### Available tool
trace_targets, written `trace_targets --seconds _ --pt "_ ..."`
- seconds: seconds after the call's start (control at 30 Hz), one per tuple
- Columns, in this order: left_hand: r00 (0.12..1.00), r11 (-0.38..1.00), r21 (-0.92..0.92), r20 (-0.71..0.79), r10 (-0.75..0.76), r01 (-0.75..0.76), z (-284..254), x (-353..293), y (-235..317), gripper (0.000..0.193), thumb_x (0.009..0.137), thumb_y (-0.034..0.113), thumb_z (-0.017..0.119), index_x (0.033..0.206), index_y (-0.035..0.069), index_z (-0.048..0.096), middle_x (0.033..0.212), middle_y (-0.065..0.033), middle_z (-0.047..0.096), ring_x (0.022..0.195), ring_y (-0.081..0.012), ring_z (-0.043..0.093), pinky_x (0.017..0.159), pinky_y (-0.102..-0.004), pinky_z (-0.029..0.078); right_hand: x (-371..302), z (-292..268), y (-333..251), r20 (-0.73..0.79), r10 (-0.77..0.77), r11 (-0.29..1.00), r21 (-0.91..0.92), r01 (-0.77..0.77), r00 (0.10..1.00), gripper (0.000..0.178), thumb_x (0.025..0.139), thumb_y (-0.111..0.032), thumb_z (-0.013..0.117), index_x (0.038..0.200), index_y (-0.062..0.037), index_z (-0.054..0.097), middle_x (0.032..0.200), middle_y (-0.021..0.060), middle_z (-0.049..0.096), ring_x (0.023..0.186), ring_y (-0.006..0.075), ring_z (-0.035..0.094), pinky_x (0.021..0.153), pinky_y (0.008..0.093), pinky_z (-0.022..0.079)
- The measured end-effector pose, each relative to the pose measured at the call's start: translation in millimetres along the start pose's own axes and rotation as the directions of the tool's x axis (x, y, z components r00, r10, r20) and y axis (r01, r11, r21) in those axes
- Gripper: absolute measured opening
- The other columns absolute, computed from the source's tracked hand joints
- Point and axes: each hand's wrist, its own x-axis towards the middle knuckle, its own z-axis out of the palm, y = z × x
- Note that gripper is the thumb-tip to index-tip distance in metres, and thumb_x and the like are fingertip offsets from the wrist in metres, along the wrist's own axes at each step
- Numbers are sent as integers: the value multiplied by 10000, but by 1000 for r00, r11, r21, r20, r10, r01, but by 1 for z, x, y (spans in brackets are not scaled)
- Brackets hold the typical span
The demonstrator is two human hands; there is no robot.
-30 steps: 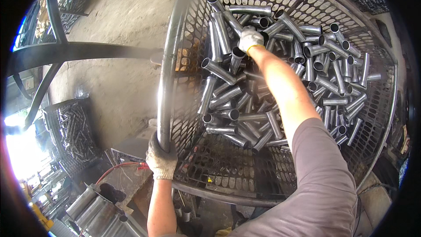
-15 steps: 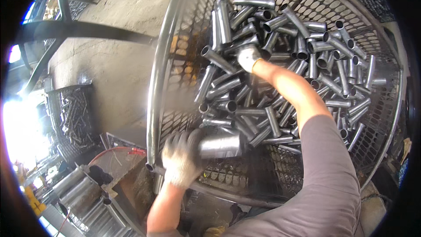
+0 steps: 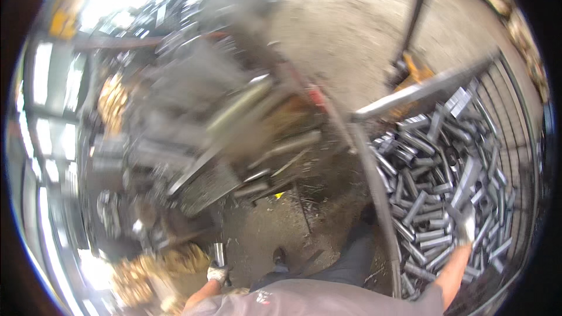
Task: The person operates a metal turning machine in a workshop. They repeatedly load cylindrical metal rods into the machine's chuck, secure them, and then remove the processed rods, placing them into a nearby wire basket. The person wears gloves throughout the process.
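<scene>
My left hand (image 3: 218,273), in a pale knit glove, is low at the left near my body. It is closed around a short shiny metal tube (image 3: 219,253), which stands roughly upright out of the grip. At the right, my right hand (image 3: 466,226), also gloved, reaches over a heap of similar metal tubes (image 3: 430,213) inside a metal basket (image 3: 380,213). A tube (image 3: 465,181) extends from its fingers above the heap, and the fingers look closed on its end, though motion blurs them.
A blurred workbench or machine with metal bars (image 3: 234,117) fills the left middle. A red object (image 3: 317,98) lies near the basket's corner. Beyond the basket stretches a concrete floor (image 3: 345,17) with a dark post (image 3: 417,14). Yellowish gloves or cloths (image 3: 184,257) lie beside my left hand.
The view has swung left, putting the basket at the right side. My left hand, with its tube, has moved from the basket's rim to beside my body. My right hand stays over the heap.
</scene>
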Motion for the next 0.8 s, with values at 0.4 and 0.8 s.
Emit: trace_targets --seconds 0.4,0.8 --pt "878 436 -894 -122 -464 106 -33 150 -358 471 719 84 842 1139 44 633 804 -91 682 703 -234 673 627 -412 565 -408 355 -446 200 -821 560 471 682 535 652 730 34 875 1329 4 618 1244 129 720 1089 217 726 960 387 611" --pt "840 149 -850 -446 309 -506 -396 246 -228 267 750 15 899 1002 55 822 1050 -61 808 1017 -169 747 953 -348 592 -512 766 -758 377 -890 316 104 943 256 515 796 -326 918 1110 23 704 1006 178 792 889 259 768 860 391 602"
